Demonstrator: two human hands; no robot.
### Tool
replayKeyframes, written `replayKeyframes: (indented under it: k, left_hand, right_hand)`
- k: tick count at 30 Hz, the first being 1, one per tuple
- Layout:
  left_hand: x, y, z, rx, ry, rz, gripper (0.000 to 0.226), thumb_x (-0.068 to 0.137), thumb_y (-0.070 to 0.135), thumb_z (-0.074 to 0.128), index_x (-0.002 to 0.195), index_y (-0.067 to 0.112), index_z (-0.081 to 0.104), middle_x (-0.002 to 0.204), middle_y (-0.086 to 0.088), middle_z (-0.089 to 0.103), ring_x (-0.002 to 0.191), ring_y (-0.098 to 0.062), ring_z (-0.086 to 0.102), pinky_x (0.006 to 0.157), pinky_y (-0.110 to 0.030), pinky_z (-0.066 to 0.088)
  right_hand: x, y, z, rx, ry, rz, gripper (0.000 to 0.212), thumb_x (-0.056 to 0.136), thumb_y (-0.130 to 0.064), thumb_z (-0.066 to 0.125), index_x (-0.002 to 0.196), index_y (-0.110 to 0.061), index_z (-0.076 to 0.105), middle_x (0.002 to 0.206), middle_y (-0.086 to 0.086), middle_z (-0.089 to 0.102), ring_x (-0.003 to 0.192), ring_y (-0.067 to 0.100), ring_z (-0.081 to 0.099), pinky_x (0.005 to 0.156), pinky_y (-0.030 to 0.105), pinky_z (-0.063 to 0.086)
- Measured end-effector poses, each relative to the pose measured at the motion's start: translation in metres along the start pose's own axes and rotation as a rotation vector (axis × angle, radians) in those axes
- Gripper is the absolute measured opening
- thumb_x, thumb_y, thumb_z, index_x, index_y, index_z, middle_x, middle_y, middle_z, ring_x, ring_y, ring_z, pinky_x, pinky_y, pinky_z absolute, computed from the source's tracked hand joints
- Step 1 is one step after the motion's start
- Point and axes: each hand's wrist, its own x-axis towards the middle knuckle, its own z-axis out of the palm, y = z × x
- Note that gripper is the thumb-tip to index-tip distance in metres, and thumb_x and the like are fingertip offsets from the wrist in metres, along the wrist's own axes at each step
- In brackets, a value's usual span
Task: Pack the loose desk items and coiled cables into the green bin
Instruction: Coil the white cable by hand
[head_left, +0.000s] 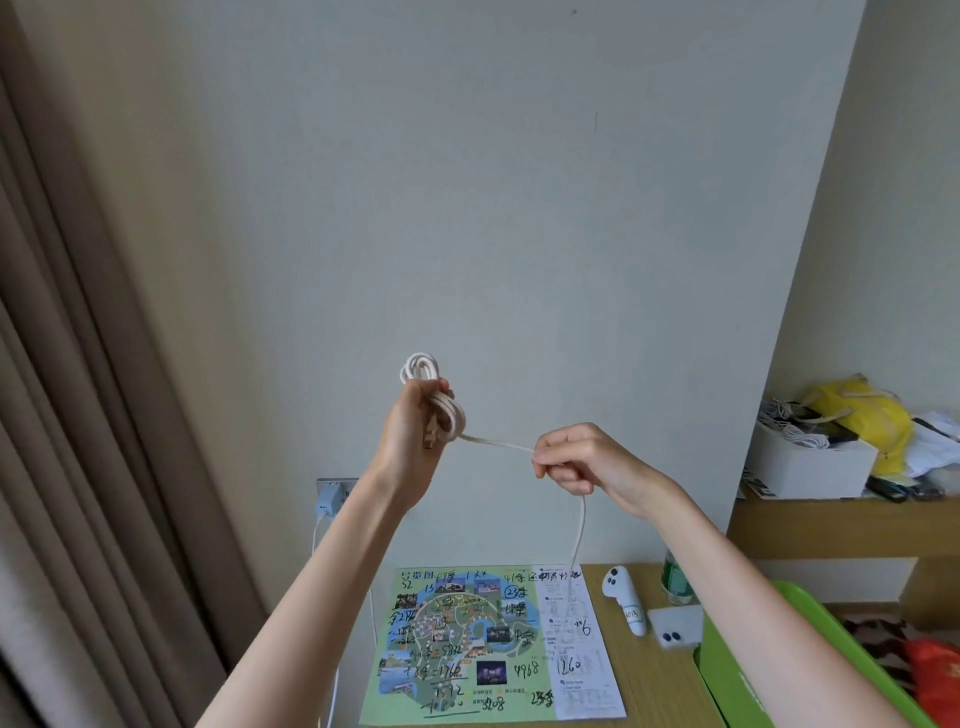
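Raised in front of the wall, my left hand (410, 431) grips a coil of white cable (434, 387), loops sticking out above the fingers. A taut strand runs right to my right hand (576, 460), which pinches it; the cable's tail hangs down from that hand toward the desk. The green bin (727, 670) sits at the lower right on the desk, partly hidden by my right forearm, with something red inside. A white controller (626, 597) and a small white device (675, 626) lie on the desk left of the bin.
A printed map with handwriting (488, 644) covers the wooden desk (654, 691). A green bottle (675, 579) stands behind the device. A charger (327, 501) is plugged in at the wall, its cord hanging down. A shelf at right holds a white box (810, 465) and clutter. Curtain at left.
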Motion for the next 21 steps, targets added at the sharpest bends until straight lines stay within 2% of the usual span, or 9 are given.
replayKeyframes:
  k: [3, 7, 10, 13, 16, 19, 21]
  left_hand:
    - [0.0, -0.003, -0.007, 0.281, 0.037, 0.062, 0.018, 0.093, 0.016, 0.043, 0.079, 0.013, 0.054, 0.061, 0.004, 0.039, 0.045, -0.006, 0.037, 0.053, -0.02, 0.03]
    - [0.003, -0.01, -0.011, 0.595, 0.0, 0.163, 0.01, 0.095, 0.013, 0.041, 0.086, 0.014, 0.046, 0.056, 0.007, 0.034, 0.043, -0.006, 0.033, 0.042, -0.013, 0.029]
    - [0.004, -0.02, -0.015, 0.775, -0.084, 0.165, 0.015, 0.095, 0.012, 0.043, 0.082, 0.018, 0.048, 0.059, 0.006, 0.035, 0.053, -0.012, 0.032, 0.049, -0.024, 0.028]
    - [0.0, -0.032, -0.012, 0.875, -0.203, 0.151, 0.013, 0.095, 0.014, 0.046, 0.085, 0.02, 0.051, 0.062, 0.005, 0.038, 0.057, -0.013, 0.033, 0.053, -0.029, 0.026]
    - [-0.011, -0.039, -0.002, 0.918, -0.302, 0.123, 0.011, 0.093, 0.021, 0.045, 0.086, 0.023, 0.053, 0.06, 0.013, 0.043, 0.055, -0.005, 0.038, 0.054, -0.023, 0.029]
    - [-0.024, -0.037, 0.007, 0.877, -0.359, 0.032, 0.027, 0.08, 0.039, 0.034, 0.082, 0.019, 0.052, 0.058, 0.012, 0.041, 0.047, -0.001, 0.037, 0.053, -0.023, 0.029]
    - [-0.03, -0.033, 0.012, 0.897, -0.408, 0.022, 0.032, 0.077, 0.043, 0.033, 0.083, 0.017, 0.052, 0.064, 0.008, 0.042, 0.054, -0.005, 0.038, 0.057, -0.025, 0.029]
  right_hand:
    - [-0.001, -0.006, -0.005, -0.031, 0.006, -0.019, 0.026, 0.091, -0.008, 0.054, 0.067, -0.008, 0.064, 0.051, -0.001, 0.035, 0.041, 0.011, 0.027, 0.045, 0.022, 0.02]
    - [-0.003, -0.019, -0.011, -0.031, 0.041, -0.082, 0.026, 0.091, -0.007, 0.053, 0.069, -0.01, 0.066, 0.051, -0.001, 0.037, 0.041, 0.01, 0.026, 0.043, 0.021, 0.018]
    - [-0.002, -0.03, -0.011, -0.042, 0.092, -0.156, 0.024, 0.092, -0.01, 0.054, 0.073, -0.009, 0.069, 0.052, -0.001, 0.038, 0.042, 0.009, 0.027, 0.042, 0.019, 0.018]
    - [0.001, -0.038, -0.004, -0.085, 0.133, -0.22, 0.023, 0.094, -0.011, 0.054, 0.078, -0.005, 0.07, 0.053, -0.002, 0.039, 0.045, 0.007, 0.03, 0.042, 0.015, 0.022]
    - [0.005, -0.041, 0.003, -0.14, 0.193, -0.266, 0.024, 0.096, -0.013, 0.054, 0.085, 0.001, 0.07, 0.055, 0.001, 0.042, 0.05, 0.009, 0.036, 0.045, 0.013, 0.028]
    - [0.008, -0.04, 0.007, -0.197, 0.253, -0.31, 0.024, 0.097, -0.011, 0.053, 0.085, 0.002, 0.069, 0.053, -0.003, 0.046, 0.05, 0.008, 0.039, 0.049, 0.012, 0.032]
    - [0.01, -0.04, 0.008, -0.233, 0.294, -0.343, 0.023, 0.097, -0.01, 0.053, 0.083, 0.001, 0.067, 0.05, -0.011, 0.048, 0.05, 0.005, 0.041, 0.051, 0.013, 0.034]
